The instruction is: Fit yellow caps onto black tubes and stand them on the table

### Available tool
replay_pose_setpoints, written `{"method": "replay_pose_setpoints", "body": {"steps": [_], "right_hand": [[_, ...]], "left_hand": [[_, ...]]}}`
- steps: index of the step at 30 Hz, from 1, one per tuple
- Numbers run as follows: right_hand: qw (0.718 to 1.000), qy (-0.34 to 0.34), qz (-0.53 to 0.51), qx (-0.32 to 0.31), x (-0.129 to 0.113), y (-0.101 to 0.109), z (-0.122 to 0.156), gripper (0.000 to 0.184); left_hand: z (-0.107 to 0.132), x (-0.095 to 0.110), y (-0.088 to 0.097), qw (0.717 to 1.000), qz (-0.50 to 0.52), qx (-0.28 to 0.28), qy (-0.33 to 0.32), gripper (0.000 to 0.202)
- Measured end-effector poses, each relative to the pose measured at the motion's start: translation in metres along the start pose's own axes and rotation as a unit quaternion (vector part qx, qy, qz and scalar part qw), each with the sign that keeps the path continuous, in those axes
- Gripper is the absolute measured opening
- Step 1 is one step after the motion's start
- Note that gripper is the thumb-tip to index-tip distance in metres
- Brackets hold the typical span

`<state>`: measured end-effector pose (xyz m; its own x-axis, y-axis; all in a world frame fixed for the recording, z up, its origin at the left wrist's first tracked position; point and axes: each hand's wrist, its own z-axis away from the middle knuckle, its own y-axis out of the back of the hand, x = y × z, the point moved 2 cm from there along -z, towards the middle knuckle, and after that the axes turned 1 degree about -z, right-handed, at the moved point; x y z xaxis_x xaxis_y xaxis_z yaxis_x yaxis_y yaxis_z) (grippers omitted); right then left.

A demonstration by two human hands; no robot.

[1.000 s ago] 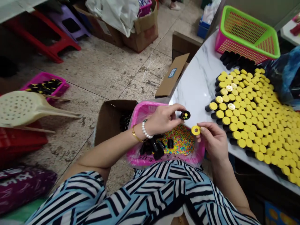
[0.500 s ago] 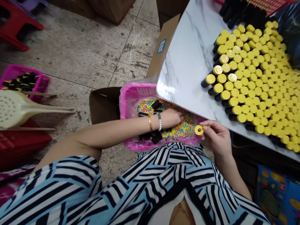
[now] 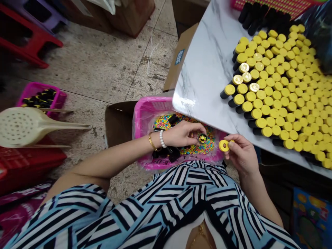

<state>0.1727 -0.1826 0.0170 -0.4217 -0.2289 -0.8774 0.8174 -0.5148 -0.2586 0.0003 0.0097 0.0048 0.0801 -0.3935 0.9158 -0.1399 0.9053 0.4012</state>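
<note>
My left hand [image 3: 183,133] is closed around a small black tube [image 3: 202,138] with coloured candy beads showing in its mouth. It hovers over a pink basket [image 3: 145,114] lined with plastic, which holds many small coloured beads [image 3: 166,121] and several empty black tubes [image 3: 173,119]. My right hand [image 3: 240,154] pinches a round yellow cap [image 3: 223,145] just to the right of the tube. On the white marble table [image 3: 207,69] lie many black tubes with yellow caps [image 3: 280,93], packed in rows.
An open cardboard box [image 3: 116,117] sits behind the pink basket. On the floor at left are a cream plastic scoop [image 3: 28,126], a small pink basket of tubes [image 3: 41,97] and red stools [image 3: 23,38]. Uncapped black tubes [image 3: 261,17] lie at the table's far end.
My left hand dipped into the beads in the pink basket and has come up with the black tube filled. My right hand kept holding the yellow cap nearby.
</note>
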Motion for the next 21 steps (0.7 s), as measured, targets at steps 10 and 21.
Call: {"method": "replay_pose_setpoints", "body": {"steps": [10, 21], "right_hand": [[0.989, 0.141, 0.043, 0.014, -0.037, -0.071, -0.087, 0.02], [0.986, 0.139, 0.091, 0.018, -0.038, -0.094, -0.127, 0.022]], "left_hand": [[-0.026, 0.001, 0.07, 0.951, -0.168, 0.258, -0.002, 0.029], [-0.025, -0.009, 0.072, 0.946, -0.17, 0.274, -0.039, 0.025]]}}
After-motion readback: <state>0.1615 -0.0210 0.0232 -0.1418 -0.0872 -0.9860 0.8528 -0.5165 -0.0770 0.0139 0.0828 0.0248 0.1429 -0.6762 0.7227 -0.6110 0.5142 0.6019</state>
